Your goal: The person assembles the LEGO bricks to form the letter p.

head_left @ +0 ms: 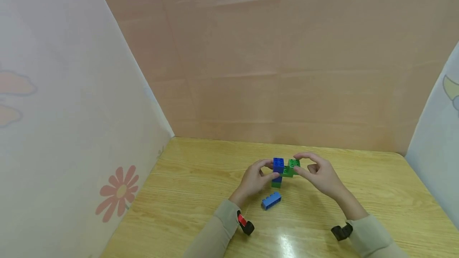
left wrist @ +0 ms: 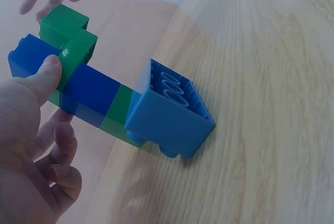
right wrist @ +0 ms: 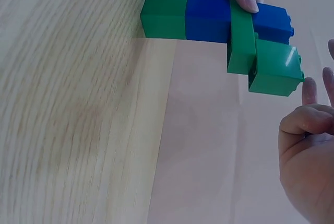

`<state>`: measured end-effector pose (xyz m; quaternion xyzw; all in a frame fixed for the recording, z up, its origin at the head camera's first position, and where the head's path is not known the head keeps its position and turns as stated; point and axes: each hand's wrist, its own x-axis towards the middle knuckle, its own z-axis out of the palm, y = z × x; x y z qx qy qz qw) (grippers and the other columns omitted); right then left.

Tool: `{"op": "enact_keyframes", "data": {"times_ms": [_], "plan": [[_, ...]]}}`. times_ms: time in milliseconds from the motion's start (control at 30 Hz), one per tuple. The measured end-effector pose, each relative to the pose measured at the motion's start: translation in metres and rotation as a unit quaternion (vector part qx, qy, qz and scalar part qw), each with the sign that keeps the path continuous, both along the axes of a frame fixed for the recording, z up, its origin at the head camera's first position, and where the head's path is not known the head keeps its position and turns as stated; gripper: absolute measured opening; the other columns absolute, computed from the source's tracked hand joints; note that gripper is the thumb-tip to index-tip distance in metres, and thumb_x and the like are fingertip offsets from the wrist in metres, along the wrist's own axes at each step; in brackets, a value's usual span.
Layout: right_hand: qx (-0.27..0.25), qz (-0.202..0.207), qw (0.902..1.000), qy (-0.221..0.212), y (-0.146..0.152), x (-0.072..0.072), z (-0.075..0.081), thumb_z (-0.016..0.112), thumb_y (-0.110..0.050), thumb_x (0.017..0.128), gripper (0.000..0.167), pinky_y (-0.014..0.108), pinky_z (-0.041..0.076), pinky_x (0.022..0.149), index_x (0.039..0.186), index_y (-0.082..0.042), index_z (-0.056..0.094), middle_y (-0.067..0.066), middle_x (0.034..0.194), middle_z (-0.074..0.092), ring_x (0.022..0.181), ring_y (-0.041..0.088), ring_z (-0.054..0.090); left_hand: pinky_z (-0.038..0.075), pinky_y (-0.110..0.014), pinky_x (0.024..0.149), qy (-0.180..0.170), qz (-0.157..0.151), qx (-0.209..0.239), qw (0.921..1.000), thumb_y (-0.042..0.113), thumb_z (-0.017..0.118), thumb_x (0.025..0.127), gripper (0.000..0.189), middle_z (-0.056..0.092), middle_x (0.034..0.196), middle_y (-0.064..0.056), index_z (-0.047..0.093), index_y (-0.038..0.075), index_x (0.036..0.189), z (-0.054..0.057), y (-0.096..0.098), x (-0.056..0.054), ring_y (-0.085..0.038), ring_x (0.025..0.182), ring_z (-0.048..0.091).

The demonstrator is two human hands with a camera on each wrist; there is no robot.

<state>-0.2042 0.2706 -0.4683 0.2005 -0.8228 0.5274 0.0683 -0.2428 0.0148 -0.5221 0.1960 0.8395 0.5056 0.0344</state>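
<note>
A tower of toy building bricks stands upright on the table, with a green brick (right wrist: 164,16) at the bottom and a dark blue brick (right wrist: 207,18) above it. Over that lies a longer green brick (right wrist: 241,46) jutting to the right, topped by a dark blue brick (head_left: 278,165) and, on its outer end, a green brick (head_left: 294,163). My left hand (head_left: 254,178) pinches the tower near its top, thumb on the near side. Close by the outer green brick is my right hand (head_left: 324,176), thumb and forefinger spread apart beside its studs.
A lighter blue brick (head_left: 271,201) lies on its side on the wooden table (head_left: 201,194), in front of the tower. A brown sheet (head_left: 287,71) rises behind the table, and pale walls (head_left: 71,90) with printed flowers flank it.
</note>
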Motion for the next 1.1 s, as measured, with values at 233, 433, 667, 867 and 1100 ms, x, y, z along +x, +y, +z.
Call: {"op": "enact_keyframes", "data": {"times_ms": [233, 433, 667, 867, 1100], "plan": [[-0.018, 0.031, 0.9990, 0.028, -0.008, 0.012, 0.000, 0.074, -0.004, 0.096, 0.034, 0.028, 0.032, 0.039, 0.128, -0.009, 0.067, -0.002, 0.065, 0.040, 0.043, 0.009, 0.027, 0.049, -0.025, 0.064, 0.000, -0.001, -0.001, 1.0000, 0.046, 0.073, 0.097, 0.046, 0.064, 0.115, 0.018, 0.066, 0.028, 0.138, -0.001, -0.001, 0.000, -0.008, 0.074, 0.054], [-0.026, 0.072, 0.9967, 0.025, -0.015, 0.019, -0.008, 0.073, 0.000, 0.095, 0.036, 0.027, 0.033, 0.040, 0.129, -0.006, 0.066, 0.009, 0.098, 0.061, 0.045, 0.004, 0.027, 0.050, -0.025, 0.060, 0.006, -0.006, 0.005, 1.0000, 0.046, 0.074, 0.096, 0.048, 0.065, 0.115, 0.017, 0.066, 0.026, 0.139, -0.003, -0.002, -0.001, -0.009, 0.070, 0.055], [-0.005, 0.099, 0.9950, -0.016, -0.018, 0.023, -0.020, 0.074, -0.008, 0.097, 0.033, 0.025, 0.032, 0.039, 0.129, -0.010, 0.066, 0.000, 0.057, 0.036, 0.046, -0.001, 0.026, 0.050, -0.026, 0.060, 0.005, -0.005, 0.004, 1.0000, 0.046, 0.075, 0.095, 0.048, 0.065, 0.114, 0.018, 0.066, 0.026, 0.138, -0.002, -0.002, -0.002, -0.009, 0.070, 0.055], [0.017, 0.113, 0.9925, -0.041, -0.022, 0.025, -0.033, 0.075, -0.013, 0.097, 0.033, 0.024, 0.033, 0.041, 0.129, -0.012, 0.067, 0.000, 0.066, 0.048, 0.048, -0.003, 0.028, 0.050, -0.026, 0.060, 0.001, -0.003, 0.000, 1.0000, 0.045, 0.075, 0.095, 0.046, 0.065, 0.114, 0.018, 0.067, 0.026, 0.136, 0.000, -0.003, -0.003, -0.009, 0.071, 0.056], [0.021, 0.133, 0.9899, -0.044, -0.027, 0.024, -0.046, 0.076, -0.015, 0.097, 0.032, 0.025, 0.035, 0.045, 0.128, -0.014, 0.068, 0.021, 0.120, 0.065, 0.051, 0.000, 0.029, 0.050, -0.026, 0.062, -0.004, -0.004, -0.007, 1.0000, 0.045, 0.075, 0.095, 0.048, 0.065, 0.114, 0.018, 0.066, 0.026, 0.138, 0.003, -0.002, -0.003, -0.009, 0.074, 0.056]]}}
